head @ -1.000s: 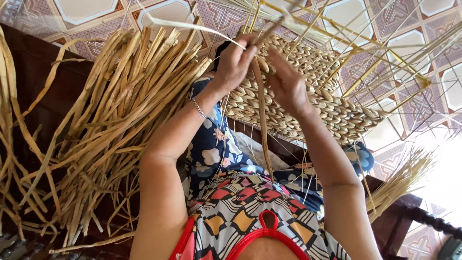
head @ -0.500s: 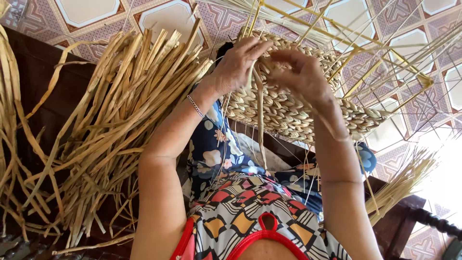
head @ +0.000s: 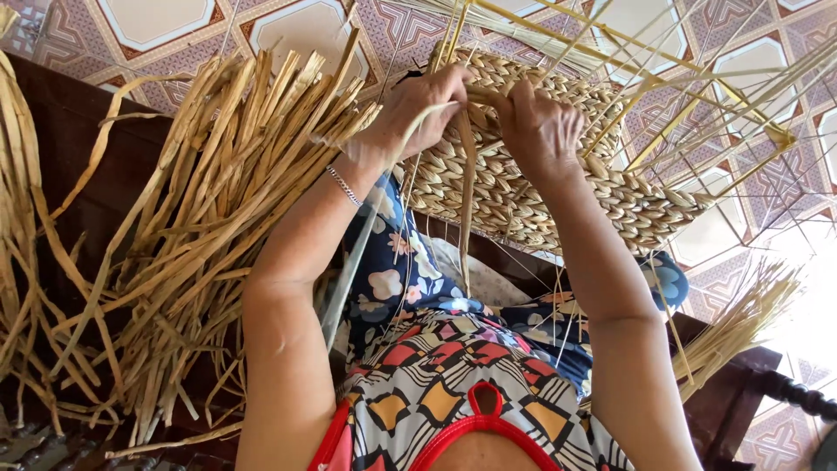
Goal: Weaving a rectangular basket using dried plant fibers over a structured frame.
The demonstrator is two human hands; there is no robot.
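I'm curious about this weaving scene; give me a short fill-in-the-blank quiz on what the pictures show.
1. Both hands, the left hand and the right hand, work at the top edge of a woven ____.
2. The bundle of dried straw strips lies on the person's ____ side.
3. A thin bracelet sits on the ____ wrist.
4. The floor is covered with patterned ____.

Missing words: basket; left; left; tiles
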